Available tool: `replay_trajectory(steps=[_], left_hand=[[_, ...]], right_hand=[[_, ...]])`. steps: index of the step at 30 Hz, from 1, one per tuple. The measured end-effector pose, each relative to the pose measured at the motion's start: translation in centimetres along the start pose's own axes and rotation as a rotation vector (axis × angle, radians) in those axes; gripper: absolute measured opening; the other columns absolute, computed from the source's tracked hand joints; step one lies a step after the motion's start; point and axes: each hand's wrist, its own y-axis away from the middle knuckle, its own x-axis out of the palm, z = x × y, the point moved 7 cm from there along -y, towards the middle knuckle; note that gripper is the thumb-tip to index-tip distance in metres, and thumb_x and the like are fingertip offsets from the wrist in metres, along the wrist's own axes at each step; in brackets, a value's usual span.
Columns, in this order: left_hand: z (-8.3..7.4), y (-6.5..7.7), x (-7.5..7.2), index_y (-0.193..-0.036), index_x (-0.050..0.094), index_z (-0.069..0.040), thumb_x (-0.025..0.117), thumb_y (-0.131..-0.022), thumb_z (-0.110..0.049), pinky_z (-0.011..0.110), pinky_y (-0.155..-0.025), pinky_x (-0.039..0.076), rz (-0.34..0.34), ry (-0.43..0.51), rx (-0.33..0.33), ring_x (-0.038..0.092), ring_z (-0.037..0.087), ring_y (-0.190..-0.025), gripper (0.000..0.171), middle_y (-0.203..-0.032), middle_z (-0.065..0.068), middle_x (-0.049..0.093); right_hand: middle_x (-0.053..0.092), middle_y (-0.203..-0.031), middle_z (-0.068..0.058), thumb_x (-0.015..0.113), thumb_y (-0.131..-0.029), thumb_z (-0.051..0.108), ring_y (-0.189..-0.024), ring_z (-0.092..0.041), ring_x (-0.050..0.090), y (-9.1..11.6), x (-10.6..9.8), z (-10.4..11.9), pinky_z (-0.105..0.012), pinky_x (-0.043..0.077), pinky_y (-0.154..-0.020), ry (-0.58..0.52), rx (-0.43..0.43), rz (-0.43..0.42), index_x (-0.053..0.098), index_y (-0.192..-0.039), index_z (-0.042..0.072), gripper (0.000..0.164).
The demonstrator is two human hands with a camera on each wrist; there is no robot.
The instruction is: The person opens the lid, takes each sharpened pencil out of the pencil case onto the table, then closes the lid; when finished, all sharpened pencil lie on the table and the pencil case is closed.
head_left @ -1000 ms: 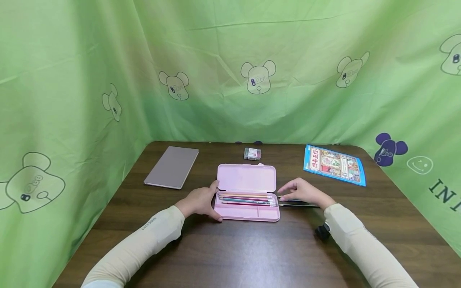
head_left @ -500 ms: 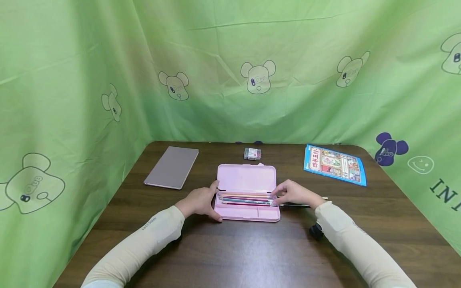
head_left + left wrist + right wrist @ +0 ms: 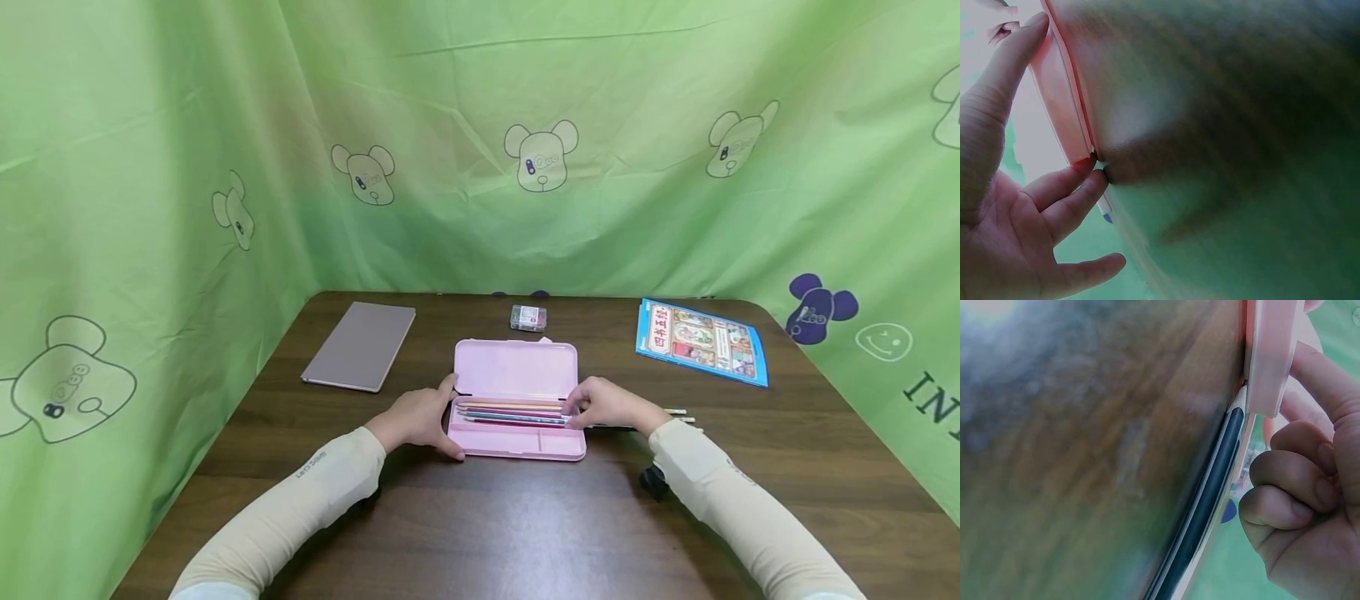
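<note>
An open pink pencil case [image 3: 487, 442] lies on the table with several coloured pencils [image 3: 510, 414] in its long back compartment. At its left end, my left hand [image 3: 415, 419] holds the case, thumb by the front corner and fingers by the hinge. My right hand [image 3: 611, 404] reaches over the right end, thumb and index finger closing around the pencils' ends, which they hide. In the right wrist view, the other fingers [image 3: 1291, 469] are curled beside the case wall. Dark pencils [image 3: 1210, 481] lie on the table under that hand, just right of the case.
A grey notebook [image 3: 360, 346] lies at the back left. Behind the case sits a small clear box [image 3: 528, 317] with a label. A blue-edged picture book [image 3: 702, 342] lies at the back right. Green printed cloth [image 3: 442, 225] hangs around the table.
My right hand has moved left from beside the case onto the pencils' ends, its thumb and index finger drawing together. My left hand stays on the case. The view has shifted slightly.
</note>
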Motion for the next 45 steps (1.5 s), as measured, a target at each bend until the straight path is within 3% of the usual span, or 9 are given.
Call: replay_trajectory(steps=[18,29,33,40,45], left_hand=[[-0.1,0.1,-0.1,-0.141,0.022,-0.005,0.082,-0.049,-0.061,0.042,-0.083,0.048,-0.006,0.017,-0.004,0.062,0.026,-0.100,0.123,-0.119,0.008,0.062],[0.0,0.0,0.1,-0.143,0.020,-0.005,0.081,-0.050,-0.063,0.042,-0.084,0.048,0.003,0.011,-0.012,0.062,0.026,-0.101,0.125,-0.120,0.009,0.062],[0.0,0.0,0.0,-0.143,0.020,-0.005,0.081,-0.050,-0.063,0.042,-0.084,0.048,0.006,0.017,-0.011,0.061,0.027,-0.101,0.125,-0.120,0.011,0.062],[-0.1,0.1,0.0,-0.143,0.020,-0.005,0.081,-0.051,-0.063,0.042,-0.084,0.048,0.011,0.022,-0.009,0.061,0.027,-0.101,0.125,-0.119,0.013,0.061],[0.0,0.0,0.1,-0.143,0.020,-0.005,0.081,-0.050,-0.062,0.042,-0.084,0.048,0.011,0.023,-0.011,0.061,0.027,-0.100,0.125,-0.118,0.012,0.062]], right_hand=[[0.045,-0.052,0.009,0.073,-0.076,0.013,-0.048,-0.002,0.040,-0.1,0.1,0.4,-0.019,0.033,-0.047,0.004,-0.020,-0.003,0.065,-0.073,0.009,0.010],[0.042,-0.055,0.008,0.073,-0.079,0.022,-0.051,-0.004,0.034,1.2,-1.9,-0.6,-0.021,0.031,-0.049,-0.080,0.016,-0.132,0.070,-0.079,0.011,0.012],[0.048,-0.057,0.010,0.073,-0.079,0.022,-0.051,-0.001,0.033,1.8,-2.5,-1.0,-0.020,0.031,-0.049,-0.118,0.014,-0.187,0.070,-0.080,0.011,0.011],[0.034,-0.051,0.009,0.073,-0.079,0.022,-0.047,0.001,0.027,3.1,-3.2,-1.8,-0.022,0.027,-0.047,-0.128,0.040,-0.254,0.070,-0.081,0.008,0.014],[0.035,-0.052,0.009,0.072,-0.080,0.022,-0.048,-0.001,0.027,3.8,-3.6,-2.4,-0.022,0.028,-0.048,-0.138,0.077,-0.266,0.069,-0.081,0.009,0.013]])
